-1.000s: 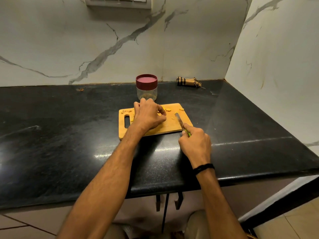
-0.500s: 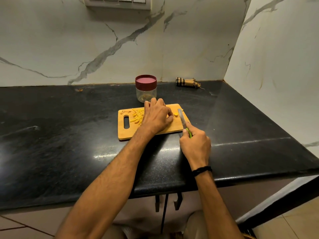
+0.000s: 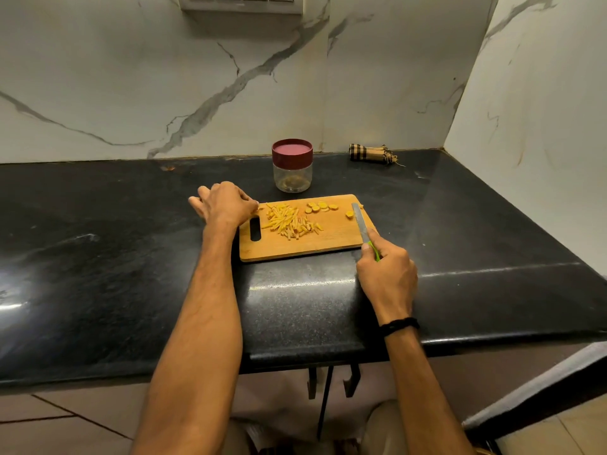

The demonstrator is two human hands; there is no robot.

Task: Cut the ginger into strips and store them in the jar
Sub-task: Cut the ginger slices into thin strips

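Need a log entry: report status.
Right hand grips green-handled knife; left hand at wooden board edge. Yellow ginger strips piled, round slices uncut. Clear red-lidded jar closed.

We see the ginger strips (image 3: 290,223) heaped pale yellow at the middle of the wooden cutting board (image 3: 328,244). A short row of uncut ginger slices (image 3: 320,207) overlaps near its far edge. One lone slice (image 3: 349,214) sits just beside the knife (image 3: 361,224), whose blade lies along the board's right end. Just behind the board stands the jar (image 3: 292,174), clear plastic and upright, its maroon lid (image 3: 292,149) on.
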